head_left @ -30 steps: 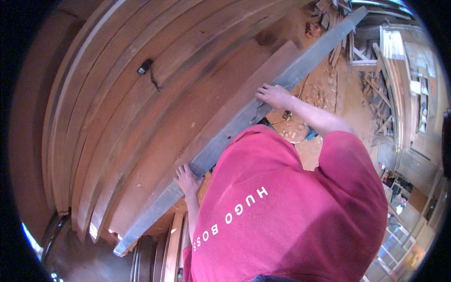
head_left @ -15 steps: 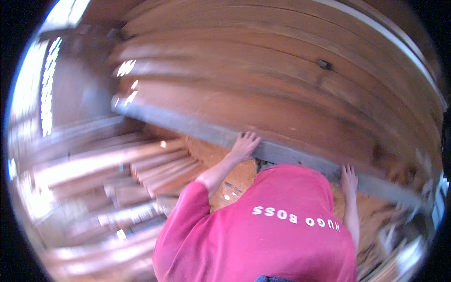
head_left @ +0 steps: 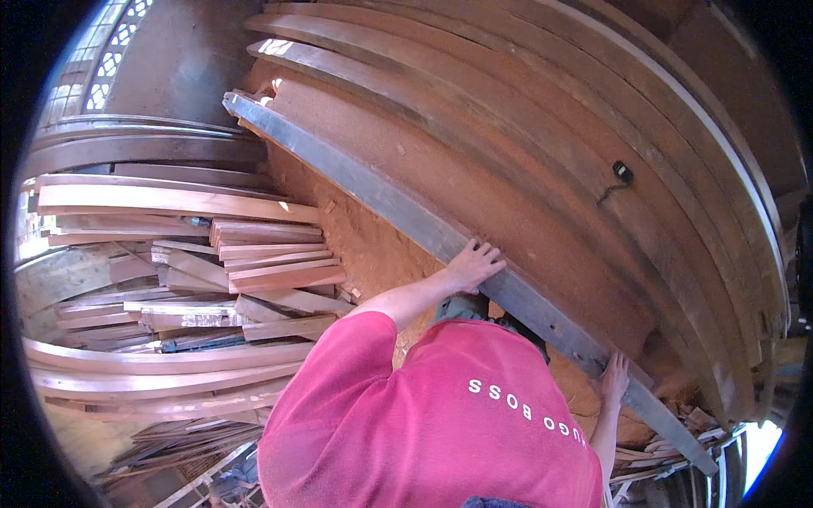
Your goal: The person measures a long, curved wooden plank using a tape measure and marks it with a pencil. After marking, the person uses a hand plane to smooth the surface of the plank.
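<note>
A long, straight grey beam runs slantwise across the view, from the upper left to the lower right. My left hand grips it near the middle, with the fingers curled over its upper edge. Farther right and nearer, my right hand has its fingers over the same beam; the thumb is hidden. I wear a red shirt that covers much of the lower view. Beyond the beam lies a brown, dusty surface.
Curved long boards lie on the far side, with a small black object and its cord among them. Stacked wooden planks fill the left. Sawdust covers the ground below the beam. Thin wood strips lie at the lower left.
The view has turned, so the beam slants more steeply, and the picture is sharper. Both hands remain on the beam; the right one appears lower in the view.
</note>
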Demonstrator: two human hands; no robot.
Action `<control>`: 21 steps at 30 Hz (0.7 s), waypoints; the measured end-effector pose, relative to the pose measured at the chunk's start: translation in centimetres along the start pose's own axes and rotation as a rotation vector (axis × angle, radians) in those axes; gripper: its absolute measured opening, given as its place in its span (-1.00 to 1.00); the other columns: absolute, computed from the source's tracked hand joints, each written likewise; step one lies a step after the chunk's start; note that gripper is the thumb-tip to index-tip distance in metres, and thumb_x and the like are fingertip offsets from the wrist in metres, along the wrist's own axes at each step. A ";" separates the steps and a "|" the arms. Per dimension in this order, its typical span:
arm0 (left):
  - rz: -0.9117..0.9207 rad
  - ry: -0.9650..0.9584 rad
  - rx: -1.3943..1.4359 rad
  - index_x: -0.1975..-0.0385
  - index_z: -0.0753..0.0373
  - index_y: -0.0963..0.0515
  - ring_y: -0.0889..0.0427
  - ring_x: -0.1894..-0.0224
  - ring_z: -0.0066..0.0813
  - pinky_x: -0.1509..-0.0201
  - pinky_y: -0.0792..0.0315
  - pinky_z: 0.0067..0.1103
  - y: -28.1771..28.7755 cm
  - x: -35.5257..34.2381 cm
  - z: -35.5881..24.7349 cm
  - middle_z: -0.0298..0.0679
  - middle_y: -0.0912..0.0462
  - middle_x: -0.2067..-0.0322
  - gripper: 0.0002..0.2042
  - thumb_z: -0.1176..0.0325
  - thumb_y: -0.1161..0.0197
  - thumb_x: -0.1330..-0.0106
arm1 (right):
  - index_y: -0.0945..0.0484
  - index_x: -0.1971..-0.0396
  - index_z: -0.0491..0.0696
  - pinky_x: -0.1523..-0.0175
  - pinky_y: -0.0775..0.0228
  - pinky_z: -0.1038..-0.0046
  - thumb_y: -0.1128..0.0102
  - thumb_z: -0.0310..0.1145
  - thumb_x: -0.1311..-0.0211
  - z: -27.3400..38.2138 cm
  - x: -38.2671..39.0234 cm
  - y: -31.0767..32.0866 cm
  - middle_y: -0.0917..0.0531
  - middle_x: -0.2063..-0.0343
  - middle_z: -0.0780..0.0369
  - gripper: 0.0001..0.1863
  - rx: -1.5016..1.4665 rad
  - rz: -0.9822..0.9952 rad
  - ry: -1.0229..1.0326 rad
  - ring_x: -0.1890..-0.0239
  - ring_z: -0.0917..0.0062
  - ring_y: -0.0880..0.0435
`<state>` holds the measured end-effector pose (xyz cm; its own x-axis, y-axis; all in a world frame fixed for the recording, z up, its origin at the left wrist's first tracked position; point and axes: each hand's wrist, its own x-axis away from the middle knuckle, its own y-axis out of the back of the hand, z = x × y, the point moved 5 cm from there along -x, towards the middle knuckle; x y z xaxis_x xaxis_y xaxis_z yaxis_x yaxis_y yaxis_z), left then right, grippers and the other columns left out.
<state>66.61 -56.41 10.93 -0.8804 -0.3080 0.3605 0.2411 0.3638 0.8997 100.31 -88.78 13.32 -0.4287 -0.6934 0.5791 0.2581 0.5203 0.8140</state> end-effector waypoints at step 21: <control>-0.065 0.011 0.046 -0.17 0.01 -0.37 -0.39 -0.18 -0.13 -0.23 -0.29 -0.20 0.5 7.1 10.7 -0.17 -0.44 -0.08 -0.19 0.17 -0.60 0.22 | -0.28 -0.24 -0.09 -0.24 -0.41 0.13 -0.58 -0.28 0.26 13.6 -0.9 3.2 -0.39 -0.24 0.08 -0.05 0.033 0.034 0.001 -0.32 0.10 -0.31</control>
<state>56.13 -49.04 11.31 -0.8888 -0.3420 0.3051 0.1647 0.3830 0.9090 89.74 -79.74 14.77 -0.4189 -0.6755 0.6068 0.2436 0.5602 0.7917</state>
